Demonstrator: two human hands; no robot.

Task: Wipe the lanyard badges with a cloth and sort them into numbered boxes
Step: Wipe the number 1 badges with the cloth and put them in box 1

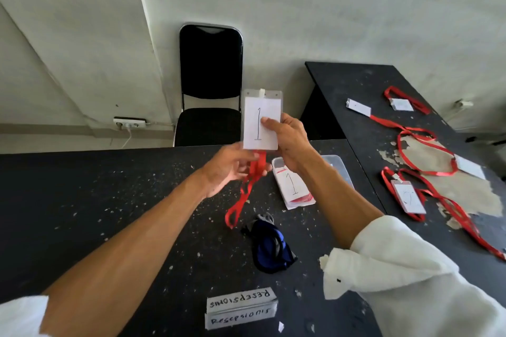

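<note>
Pinching a badge marked "1" in the right grip, thumb across the front, fingers behind and out of sight. Held upright in the air, above and just left of the box.

Left grip under the badge's lower edge, at the red strap. Blurred there, so cannot tell whether closed round the strap or only touching it. Strap hanging left of the box, loop down near the table.

Box clear, mostly hidden behind the right forearm; only its far corner and right side on show. At its near-left end a second badge, also marked "1", over a bit of red strap; inside the box or resting on its edge, cannot tell which.

Dark blue and grey cloth bunched on the table, nearer than the box. Nearer still, a folded paper sign with handwriting, top half upside down.

Right of the box, on a second table with a peeling top, more badges on red straps. On a third badge, only a faint, unreadable mark.
</note>
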